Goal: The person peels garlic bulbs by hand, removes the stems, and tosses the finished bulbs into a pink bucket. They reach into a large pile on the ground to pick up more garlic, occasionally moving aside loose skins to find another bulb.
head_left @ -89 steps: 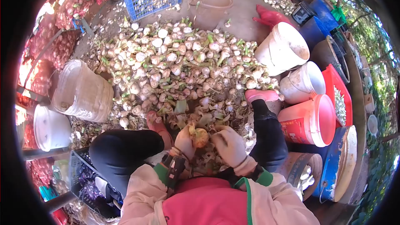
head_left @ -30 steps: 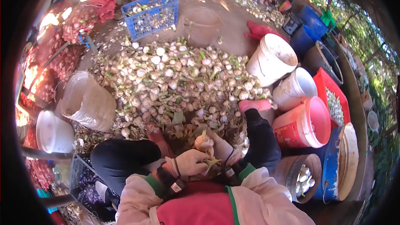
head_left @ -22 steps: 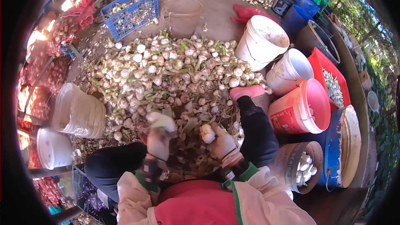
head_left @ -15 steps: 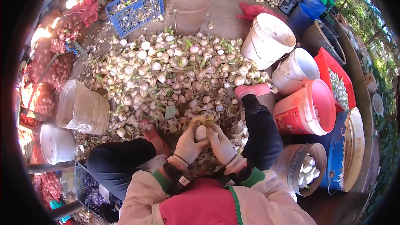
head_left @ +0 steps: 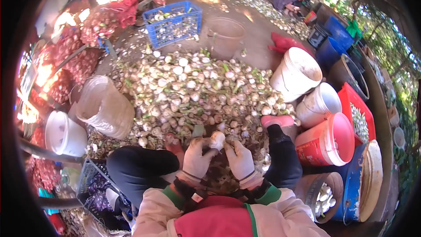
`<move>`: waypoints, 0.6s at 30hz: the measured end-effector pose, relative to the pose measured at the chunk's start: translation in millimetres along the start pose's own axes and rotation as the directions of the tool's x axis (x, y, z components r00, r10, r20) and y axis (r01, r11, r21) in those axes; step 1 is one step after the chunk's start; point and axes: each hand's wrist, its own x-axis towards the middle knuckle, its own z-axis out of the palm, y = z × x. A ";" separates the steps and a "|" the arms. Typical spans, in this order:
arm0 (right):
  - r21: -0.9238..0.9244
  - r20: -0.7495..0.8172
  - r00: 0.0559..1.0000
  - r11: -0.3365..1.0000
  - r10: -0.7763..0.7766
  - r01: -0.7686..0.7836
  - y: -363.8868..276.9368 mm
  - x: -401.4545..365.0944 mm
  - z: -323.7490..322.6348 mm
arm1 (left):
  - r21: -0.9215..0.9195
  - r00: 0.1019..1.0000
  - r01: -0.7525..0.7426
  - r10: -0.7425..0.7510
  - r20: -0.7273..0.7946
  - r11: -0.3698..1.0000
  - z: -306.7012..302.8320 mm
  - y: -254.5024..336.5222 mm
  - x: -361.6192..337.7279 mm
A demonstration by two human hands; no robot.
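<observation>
My left hand (head_left: 198, 158), in a pale glove, is closed on a whitish garlic bulb (head_left: 217, 140) between thumb and fingers. Just right of the bulb, my right hand (head_left: 239, 160), also gloved, has its thumb and fingertips pinched together; what they hold, if anything, is too small to make out. Both hands are above the husks between my legs. Beyond them spreads a large heap of garlic bulbs (head_left: 197, 87) with bits of green stem.
Pale buckets (head_left: 66, 134) stand at the left, near a dark crate (head_left: 94, 193). A blue crate (head_left: 172, 35) and a brown tub (head_left: 226, 44) lie beyond the heap. On the right are a red bucket (head_left: 324, 142) and a bucket of peeled bulbs (head_left: 318, 193). Another person (head_left: 289, 0) crouches far back.
My hands have moved apart, and the bulb now shows more fully at my left fingertips. The view has tilted up and shifted left, bringing the crouching person into sight.
</observation>
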 end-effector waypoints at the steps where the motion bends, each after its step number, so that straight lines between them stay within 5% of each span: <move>1: -0.021 0.018 0.999 0.999 -0.048 0.048 -1.7 0.4 6.9 | 0.073 0.998 -0.061 0.059 0.036 0.995 -10.9 -1.5 0.3; 6: -0.136 0.081 0.966 0.957 -0.245 0.255 -8.3 5.9 10.0 | 0.128 0.997 -0.068 0.064 0.040 0.989 -26.0 5.7 -2.5; 9: -0.031 0.223 0.913 0.933 -0.342 0.358 -16.2 7.3 -16.5 | 0.088 1.000 -0.011 0.012 -0.012 0.996 -49.1 5.2 17.5; 10: -0.041 0.218 0.916 0.934 -0.337 0.354 -13.0 6.1 -24.2 | -0.041 0.982 0.177 -0.180 -0.065 0.983 -61.0 2.8 33.9; 11: -0.016 0.258 0.900 0.930 -0.351 0.367 -8.0 4.7 -31.4 | -0.454 0.924 0.293 -0.371 -0.093 0.841 -63.0 -12.2 49.4; 12: 0.010 0.296 0.883 0.926 -0.364 0.379 -2.1 1.9 -35.9 | -0.502 0.888 0.321 -0.440 -0.135 0.803 -65.1 -47.1 58.8; 14: 0.127 0.285 0.915 0.957 -0.285 0.259 8.4 -0.2 -34.8 | -0.351 0.856 0.475 -0.516 -0.027 0.807 -56.8 -49.5 55.4; 15: 0.338 0.305 0.951 0.940 -0.058 -0.051 5.9 -0.3 -34.8 | -0.408 0.836 0.549 -0.490 0.248 0.730 -45.0 -45.1 45.7; 16: 0.513 0.374 0.914 0.785 0.159 -0.347 5.1 -0.7 -34.9 | -0.668 0.807 0.580 -0.442 0.392 0.466 -27.7 -38.8 29.6; 18: 0.610 0.418 0.887 0.663 0.197 -0.435 5.1 1.2 -31.7 | -0.856 0.856 0.492 -0.269 0.442 0.160 -15.6 2.3 18.5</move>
